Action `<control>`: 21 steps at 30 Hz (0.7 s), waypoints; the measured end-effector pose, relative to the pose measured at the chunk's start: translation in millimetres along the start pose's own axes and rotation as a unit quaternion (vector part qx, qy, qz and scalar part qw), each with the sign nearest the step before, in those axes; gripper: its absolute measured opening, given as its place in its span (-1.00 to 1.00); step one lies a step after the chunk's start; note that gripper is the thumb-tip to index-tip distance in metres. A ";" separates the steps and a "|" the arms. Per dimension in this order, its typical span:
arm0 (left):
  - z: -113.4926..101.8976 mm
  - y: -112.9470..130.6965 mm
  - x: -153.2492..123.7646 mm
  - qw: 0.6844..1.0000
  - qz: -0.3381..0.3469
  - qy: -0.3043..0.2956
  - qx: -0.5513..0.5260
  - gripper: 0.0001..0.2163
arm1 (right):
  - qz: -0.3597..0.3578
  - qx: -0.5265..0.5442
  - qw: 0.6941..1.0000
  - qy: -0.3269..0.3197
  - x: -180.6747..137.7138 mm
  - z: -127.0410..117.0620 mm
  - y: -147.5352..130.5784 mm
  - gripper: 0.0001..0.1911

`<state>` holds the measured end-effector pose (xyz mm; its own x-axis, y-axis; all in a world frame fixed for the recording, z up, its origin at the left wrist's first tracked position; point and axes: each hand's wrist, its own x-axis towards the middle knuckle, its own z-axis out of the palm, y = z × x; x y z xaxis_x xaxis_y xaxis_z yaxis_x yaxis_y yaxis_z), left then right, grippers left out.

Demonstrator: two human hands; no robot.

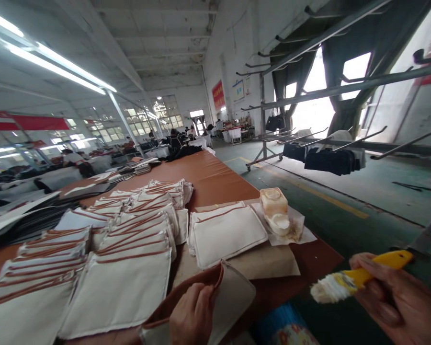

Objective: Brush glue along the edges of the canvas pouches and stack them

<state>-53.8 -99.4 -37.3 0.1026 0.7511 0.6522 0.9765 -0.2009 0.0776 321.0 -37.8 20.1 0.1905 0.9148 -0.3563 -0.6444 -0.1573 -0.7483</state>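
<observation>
Soft, light white canvas pouch with brown leather trim (215,299), near edge of brown worktop (215,177): pinched at trim by left hand (191,314). Yellow-handled glue brush (348,282): clenched in right hand (395,299). Probably floppy; best gripped along stiffer trim.

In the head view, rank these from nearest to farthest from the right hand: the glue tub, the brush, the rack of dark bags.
1. Brush: held in the right hand, bristles pointing left.
2. Glue tub: on paper at the table's right edge, up and left of the hand.
3. Rack of dark bags: across the aisle, farther back.
</observation>
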 end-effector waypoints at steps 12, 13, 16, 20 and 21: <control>68.6 -25.6 86.6 0.936 -0.219 -0.277 0.004 -0.76 | 0.004 0.016 1.000 -0.001 -8.7 12.4 8.5 -0.63; 74.5 -25.4 88.4 0.932 -0.225 -0.283 0.011 -0.72 | 0.008 0.016 1.000 0.003 -8.8 13.8 10.0 -0.61; 85.9 -25.8 89.2 0.921 -0.251 -0.296 0.028 -0.70 | 0.006 0.014 1.000 -0.013 -8.7 19.4 12.6 -0.59; 92.1 -31.4 89.1 0.899 -0.289 -0.329 -0.019 -0.75 | -0.019 0.008 0.997 -0.070 -4.5 34.3 18.0 -0.65; 91.9 -32.0 89.2 0.892 -0.294 -0.339 -0.051 -0.76 | -0.028 0.006 0.996 -0.081 -2.2 39.5 20.5 -0.65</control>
<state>-58.5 31.8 -50.9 -0.2976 0.9461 -0.1280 0.8806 0.3238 0.3460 278.2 -28.3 27.7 0.1042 0.9703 -0.2182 -0.6458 -0.1008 -0.7569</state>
